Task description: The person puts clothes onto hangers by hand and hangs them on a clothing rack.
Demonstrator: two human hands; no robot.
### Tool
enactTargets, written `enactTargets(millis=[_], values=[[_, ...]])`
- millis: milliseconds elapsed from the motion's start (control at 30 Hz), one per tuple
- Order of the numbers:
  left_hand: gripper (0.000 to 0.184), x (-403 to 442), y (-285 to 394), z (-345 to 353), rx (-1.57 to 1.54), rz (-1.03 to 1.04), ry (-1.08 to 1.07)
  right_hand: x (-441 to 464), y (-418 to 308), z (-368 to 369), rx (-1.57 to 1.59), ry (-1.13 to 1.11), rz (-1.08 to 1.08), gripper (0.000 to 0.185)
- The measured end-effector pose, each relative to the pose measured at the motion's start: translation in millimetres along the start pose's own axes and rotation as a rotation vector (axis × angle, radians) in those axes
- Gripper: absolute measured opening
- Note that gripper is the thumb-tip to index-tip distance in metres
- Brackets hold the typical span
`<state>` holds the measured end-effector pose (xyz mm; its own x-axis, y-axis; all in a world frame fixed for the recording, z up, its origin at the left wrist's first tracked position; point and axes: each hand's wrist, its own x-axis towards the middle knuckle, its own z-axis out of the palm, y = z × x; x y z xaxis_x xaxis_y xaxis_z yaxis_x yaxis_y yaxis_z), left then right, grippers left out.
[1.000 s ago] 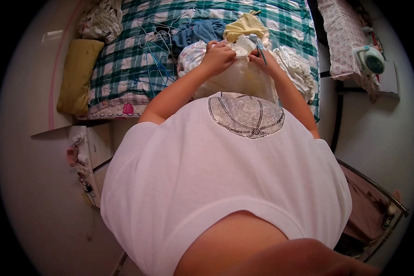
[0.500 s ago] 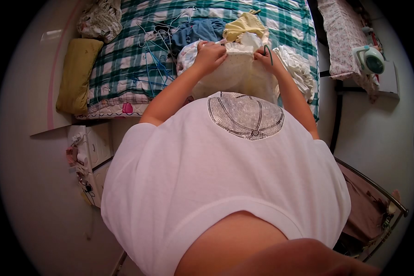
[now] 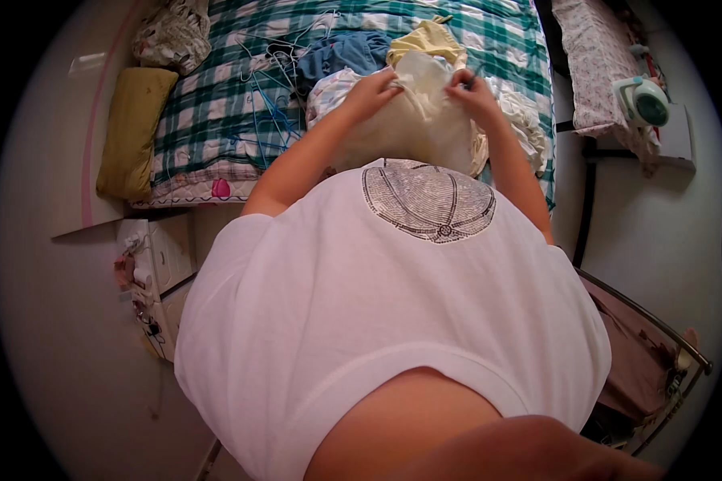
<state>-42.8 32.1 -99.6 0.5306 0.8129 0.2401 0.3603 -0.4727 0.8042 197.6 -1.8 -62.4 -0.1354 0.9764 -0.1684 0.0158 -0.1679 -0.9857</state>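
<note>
A pale cream garment (image 3: 413,120) hangs in front of me over the near edge of the bed, its exact kind unclear. My left hand (image 3: 371,94) is closed on its upper left part, fingertips pinching the cloth. On the other side my right hand (image 3: 475,98) pinches its upper right part. Between my hands the fabric rises in a bunched fold. Beyond it lie a yellow cloth (image 3: 429,42) and a blue garment (image 3: 341,58). White crumpled clothing (image 3: 523,120) rests just right of my right hand.
Several wire hangers (image 3: 271,108) lie tangled on the green checked bedcover (image 3: 208,104). An olive pillow (image 3: 136,132) is at the bed's left edge, near a bundled patterned cloth (image 3: 172,36). A small fan (image 3: 643,103) stands to the right, and a metal rail (image 3: 658,325) runs lower right.
The garment's straight top edge between my hands has become a raised, bunched fold. My right hand has moved slightly right, my left hand slightly as well.
</note>
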Motion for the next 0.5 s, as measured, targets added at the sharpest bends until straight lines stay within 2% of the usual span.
enactTargets(millis=[100,167,300,500], values=[[0.017,-8,-7,-21,-0.141,-0.087,0.035,-3,6,-39,0.156,0.064,-0.091,0.008],[0.017,-11,-17,-29,-0.063,-0.15,-0.033,-7,7,-50,0.299,0.115,-0.101,0.009],[0.023,-11,-20,-26,0.015,-0.202,-0.105,-7,8,-51,0.312,0.125,-0.03,0.012],[0.034,-7,-6,-16,-0.025,-0.214,-0.194,-4,-6,-27,0.276,0.139,-0.009,0.016]])
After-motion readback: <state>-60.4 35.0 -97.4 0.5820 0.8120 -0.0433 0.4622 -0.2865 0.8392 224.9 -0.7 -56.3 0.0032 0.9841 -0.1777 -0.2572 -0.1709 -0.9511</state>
